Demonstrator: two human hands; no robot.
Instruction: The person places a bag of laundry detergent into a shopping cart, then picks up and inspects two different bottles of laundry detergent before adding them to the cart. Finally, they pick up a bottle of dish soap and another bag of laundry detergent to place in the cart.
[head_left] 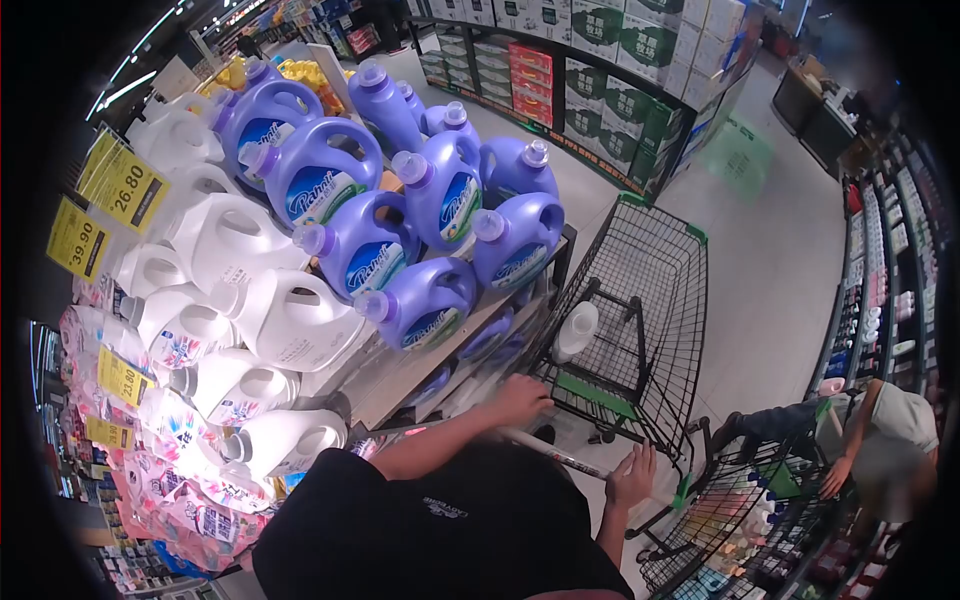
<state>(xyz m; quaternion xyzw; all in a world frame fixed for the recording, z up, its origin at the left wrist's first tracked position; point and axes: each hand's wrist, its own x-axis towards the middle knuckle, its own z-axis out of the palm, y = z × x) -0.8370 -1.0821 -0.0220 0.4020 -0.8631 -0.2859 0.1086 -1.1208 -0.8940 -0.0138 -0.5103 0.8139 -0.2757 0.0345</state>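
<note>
- The wire shopping cart [672, 330] is standing just ahead of a person, its handlebar [565, 455] crossing before them.
- The left hand [522, 400] is curling beside the bar; whether its grip is holding anything, one cannot tell.
- The right hand [630, 476] is resting over the bar, fingers fairly straight; how firm its grip is, one cannot tell.
- The cart is probably being stiff but easy-rolling, the handlebar offering the best hold.
- Counting: one white bottle [577, 332] is lying inside; at least ten purple detergent jugs [320, 180] are crowding the display; one other person [890, 430] is leaning by a second cart [700, 525].
</note>
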